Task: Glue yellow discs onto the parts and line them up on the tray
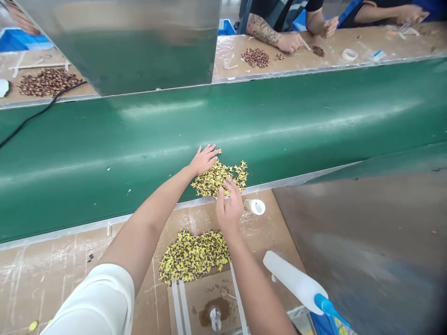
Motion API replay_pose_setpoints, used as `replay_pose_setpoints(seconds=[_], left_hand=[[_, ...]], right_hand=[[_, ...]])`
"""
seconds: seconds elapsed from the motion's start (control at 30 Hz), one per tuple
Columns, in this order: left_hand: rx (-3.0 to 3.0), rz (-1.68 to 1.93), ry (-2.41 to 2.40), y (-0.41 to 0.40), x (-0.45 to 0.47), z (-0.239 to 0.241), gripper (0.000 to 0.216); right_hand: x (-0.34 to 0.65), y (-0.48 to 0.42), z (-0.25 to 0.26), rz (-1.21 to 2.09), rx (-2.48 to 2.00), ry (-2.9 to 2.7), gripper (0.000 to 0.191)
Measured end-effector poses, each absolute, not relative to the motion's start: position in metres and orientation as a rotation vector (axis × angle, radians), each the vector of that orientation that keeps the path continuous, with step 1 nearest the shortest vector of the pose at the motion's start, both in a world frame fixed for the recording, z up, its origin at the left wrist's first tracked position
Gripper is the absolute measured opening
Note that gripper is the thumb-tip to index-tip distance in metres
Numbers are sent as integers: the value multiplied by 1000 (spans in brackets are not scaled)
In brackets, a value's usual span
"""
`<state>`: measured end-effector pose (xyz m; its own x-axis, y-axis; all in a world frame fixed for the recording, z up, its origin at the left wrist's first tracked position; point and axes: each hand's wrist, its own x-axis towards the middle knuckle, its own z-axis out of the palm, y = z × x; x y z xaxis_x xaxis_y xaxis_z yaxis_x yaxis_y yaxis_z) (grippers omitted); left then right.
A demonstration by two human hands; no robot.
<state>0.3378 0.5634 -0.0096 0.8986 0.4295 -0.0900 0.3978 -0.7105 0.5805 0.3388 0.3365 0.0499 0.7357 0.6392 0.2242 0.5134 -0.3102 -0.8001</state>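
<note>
Small yellow-and-brown pieces (209,179) lie in a loose heap on the near edge of the green conveyor belt (157,139). Over the heap's far left side stretches my left hand (205,159), palm down with its fingers spread; one stray piece lies by its fingertips. At the heap's near side is my right hand (230,207), its fingers raised and apart, holding nothing that I can see. A larger pile of the same pieces (193,256) sits on the cardboard-covered table closer to me, below my hands. What kind of pieces they are is too small to tell.
Right of my right hand lies a white roll (257,207). A white squeeze bottle with a blue nozzle (296,281) lies tilted at the lower right, beside a metal panel (366,223). Beyond the belt, other people's hands (291,43) work near brown piles (256,57). A black cable (38,114) crosses the belt.
</note>
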Motion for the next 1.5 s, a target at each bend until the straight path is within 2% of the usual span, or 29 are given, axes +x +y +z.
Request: replay_pose_setpoints(seconds=[0.07, 0.13, 0.23, 0.3, 0.37, 0.53, 0.67, 0.83, 0.9, 1.0, 1.07, 1.2, 1.27, 1.5], left_hand=[[2465, 50, 557, 561, 339, -10, 54], [2485, 45, 522, 560, 338, -11, 54], [2490, 43, 490, 559, 334, -10, 55], [2474, 66, 493, 560, 332, -8, 58], [2457, 103, 512, 562, 334, -6, 62], [2472, 35, 518, 563, 343, -5, 61], [2459, -27, 465, 563, 340, -5, 56], [2418, -71, 381, 567, 319, 1, 58], [2417, -39, 379, 567, 306, 3, 60], [2413, 46, 416, 566, 287, 2, 62], [2421, 61, 417, 564, 277, 0, 61], [2443, 51, 361, 560, 269, -4, 58], [2433, 69, 376, 559, 268, -6, 56], [2270, 191, 371, 553, 257, -13, 50]], right_hand=[[317, 302, 50, 87, -1947, -799, 27], [305, 272, 46, -4, -1991, -520, 27], [311, 249, 33, -68, -2135, -132, 60], [327, 248, 23, -39, -2208, -78, 83], [345, 254, 14, -9, -2234, -109, 93], [381, 271, -1, 81, -2267, -171, 74], [401, 273, -5, 26, -2315, -17, 74], [382, 270, -1, -42, -2296, 105, 85], [359, 271, 4, -14, -2248, 92, 77], [339, 282, 10, 111, -2183, -260, 63], [350, 301, 10, 185, -2179, -602, 61], [412, 352, -4, 301, -2317, -868, 71], [436, 374, -14, 432, -2315, -1016, 69], [425, 386, -22, 553, -1886, -1420, 53]])
